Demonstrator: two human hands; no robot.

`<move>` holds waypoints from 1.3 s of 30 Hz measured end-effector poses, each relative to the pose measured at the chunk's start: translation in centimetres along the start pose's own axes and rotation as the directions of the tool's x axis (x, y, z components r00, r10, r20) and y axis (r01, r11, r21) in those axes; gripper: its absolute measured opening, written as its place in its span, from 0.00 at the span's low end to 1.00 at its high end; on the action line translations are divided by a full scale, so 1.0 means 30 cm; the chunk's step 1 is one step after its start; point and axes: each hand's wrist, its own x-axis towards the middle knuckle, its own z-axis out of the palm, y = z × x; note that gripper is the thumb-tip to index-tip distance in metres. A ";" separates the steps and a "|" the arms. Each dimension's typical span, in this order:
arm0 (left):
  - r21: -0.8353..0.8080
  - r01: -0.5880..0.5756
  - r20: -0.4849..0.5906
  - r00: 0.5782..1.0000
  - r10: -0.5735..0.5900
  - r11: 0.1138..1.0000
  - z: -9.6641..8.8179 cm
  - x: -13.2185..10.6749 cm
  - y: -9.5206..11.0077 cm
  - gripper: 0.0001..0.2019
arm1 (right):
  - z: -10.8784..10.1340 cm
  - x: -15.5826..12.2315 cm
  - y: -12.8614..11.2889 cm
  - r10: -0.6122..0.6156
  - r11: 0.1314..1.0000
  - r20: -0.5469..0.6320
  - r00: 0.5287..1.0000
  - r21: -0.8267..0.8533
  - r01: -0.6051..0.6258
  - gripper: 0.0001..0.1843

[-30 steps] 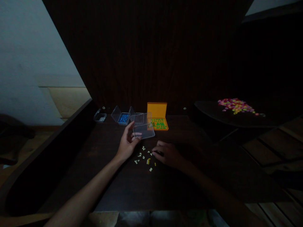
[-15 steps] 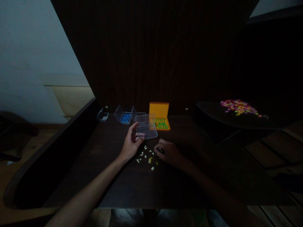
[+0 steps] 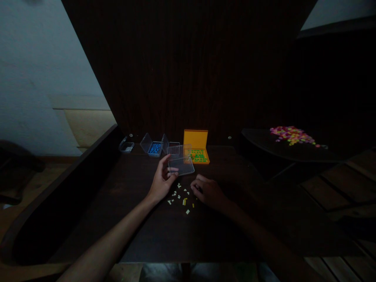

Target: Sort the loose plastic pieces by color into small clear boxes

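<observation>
The scene is very dim. My left hand point(image 3: 160, 181) grips the near left edge of an open clear plastic box point(image 3: 181, 165) on a dark wooden table point(image 3: 164, 231). Several small white and yellow pieces point(image 3: 179, 195) lie scattered on the table just below the box, between my two hands. My right hand point(image 3: 207, 191) rests knuckles up to the right of the pieces, its fingers curled against the table; what they hold, if anything, is hidden.
Behind the clear box stand an open orange case with green pieces point(image 3: 197, 150), a clear box with blue pieces point(image 3: 152, 145) and a small clear box point(image 3: 126, 145) at the far left. A heap of pink and yellow pieces point(image 3: 290, 134) lies on a dark surface at the right.
Both hands stay almost where they were; only the view has shifted slightly. The left hand keeps its hold on the clear box.
</observation>
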 end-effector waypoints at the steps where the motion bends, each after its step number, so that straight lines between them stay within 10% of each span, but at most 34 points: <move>1: 0.002 0.000 0.000 1.000 0.000 1.000 0.000 0.000 0.000 0.32 | -0.005 0.000 -0.002 -0.001 1.000 -0.013 1.000 0.012 0.001 0.06; 13: 0.032 0.012 0.082 0.996 -0.014 0.999 0.023 -0.033 -0.001 0.33 | -0.079 0.009 -0.038 0.132 0.971 -0.347 0.929 0.232 -0.051 0.09; 39: 0.028 0.023 0.246 0.969 -0.029 0.999 0.077 -0.092 -0.011 0.32 | -0.042 0.012 0.015 0.134 0.989 -0.354 0.925 0.102 -0.104 0.10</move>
